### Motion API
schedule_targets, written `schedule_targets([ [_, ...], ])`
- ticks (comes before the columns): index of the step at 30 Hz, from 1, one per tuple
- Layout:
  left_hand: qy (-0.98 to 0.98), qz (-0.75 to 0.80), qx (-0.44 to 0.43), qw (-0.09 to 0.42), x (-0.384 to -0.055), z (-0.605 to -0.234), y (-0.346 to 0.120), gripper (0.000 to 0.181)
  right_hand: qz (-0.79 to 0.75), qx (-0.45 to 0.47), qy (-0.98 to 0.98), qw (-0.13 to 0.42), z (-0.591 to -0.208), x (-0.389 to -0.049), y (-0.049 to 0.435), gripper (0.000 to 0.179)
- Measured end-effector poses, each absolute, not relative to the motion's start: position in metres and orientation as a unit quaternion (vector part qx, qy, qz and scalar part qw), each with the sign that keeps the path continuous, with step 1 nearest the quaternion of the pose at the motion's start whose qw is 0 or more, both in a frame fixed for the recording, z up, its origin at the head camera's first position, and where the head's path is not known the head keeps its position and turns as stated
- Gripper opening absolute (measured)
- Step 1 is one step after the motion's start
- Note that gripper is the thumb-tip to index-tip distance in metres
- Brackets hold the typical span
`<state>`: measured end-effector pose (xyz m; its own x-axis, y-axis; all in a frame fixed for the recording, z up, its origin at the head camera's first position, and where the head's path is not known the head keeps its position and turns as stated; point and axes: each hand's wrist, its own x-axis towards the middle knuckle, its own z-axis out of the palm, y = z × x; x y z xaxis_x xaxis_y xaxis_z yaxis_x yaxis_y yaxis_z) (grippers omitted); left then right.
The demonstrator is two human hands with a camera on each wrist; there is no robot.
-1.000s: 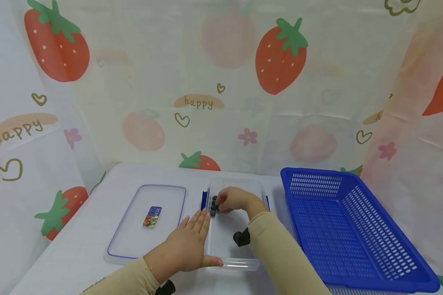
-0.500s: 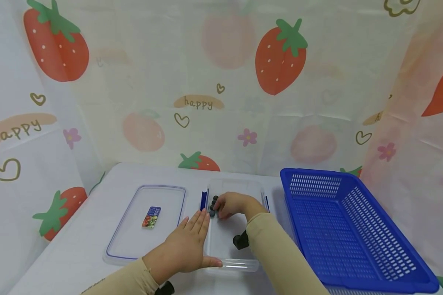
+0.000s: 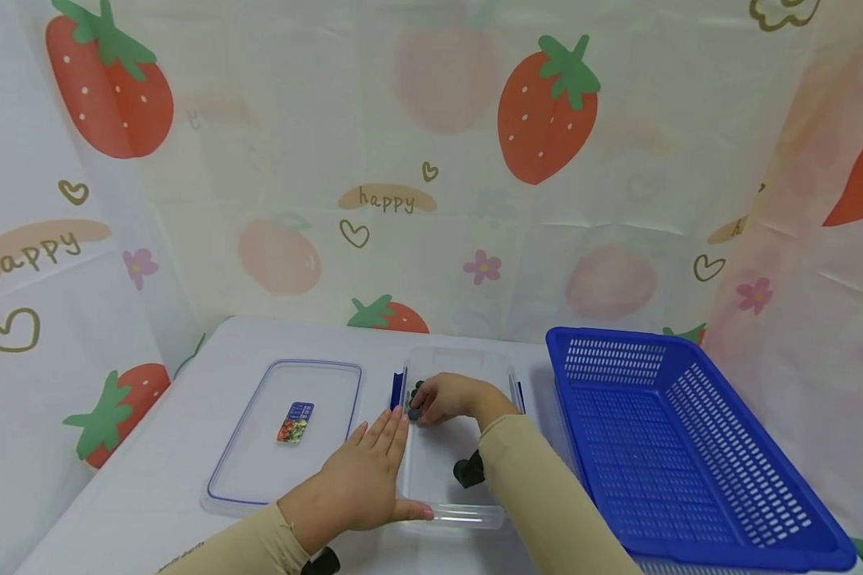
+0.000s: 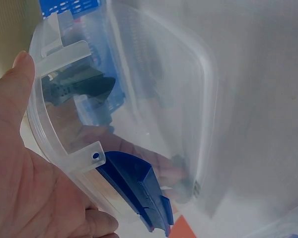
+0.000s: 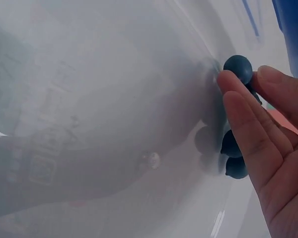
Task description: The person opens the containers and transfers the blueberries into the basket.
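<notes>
A clear plastic box [image 3: 460, 479] with blue side latches stands in the middle of the table. Inside it, along the left wall, several small dark blue balls that look like blueberries [image 5: 234, 144] lie in a row. My right hand [image 3: 455, 398] reaches in over them; its thumb and fingertips close around the nearest blueberry [image 5: 237, 68], partly covering the others. My left hand [image 3: 355, 483] braces the box's near left corner, fingers straight along the side and thumb on the front rim. The blue latch [image 4: 136, 186] hangs folded out beside that hand.
A clear lid [image 3: 248, 447] with a blue seal and a coloured label [image 3: 296, 422] lies left of the box. A large blue plastic basket [image 3: 622, 479] stands at the right. A strawberry-print cloth [image 3: 446, 200] hangs behind the white table [image 3: 151, 479].
My right hand first drew slightly back to the right, then moved left again onto the blueberries, now covering more of the row. The left hand has stayed at the box corner.
</notes>
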<state>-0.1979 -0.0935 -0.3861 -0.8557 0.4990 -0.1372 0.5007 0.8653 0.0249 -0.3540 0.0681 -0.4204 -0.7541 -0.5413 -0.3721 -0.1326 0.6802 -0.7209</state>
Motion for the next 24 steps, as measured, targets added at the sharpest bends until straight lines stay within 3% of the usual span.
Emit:
schedule_targets([
  [24, 0.964, -0.005, 0.254, 0.081, -0.199, -0.3872, -0.0927, 0.113, -0.421, -0.189, 0.841, 0.281, -0.4158, -0.3548, 0.066, 0.009],
])
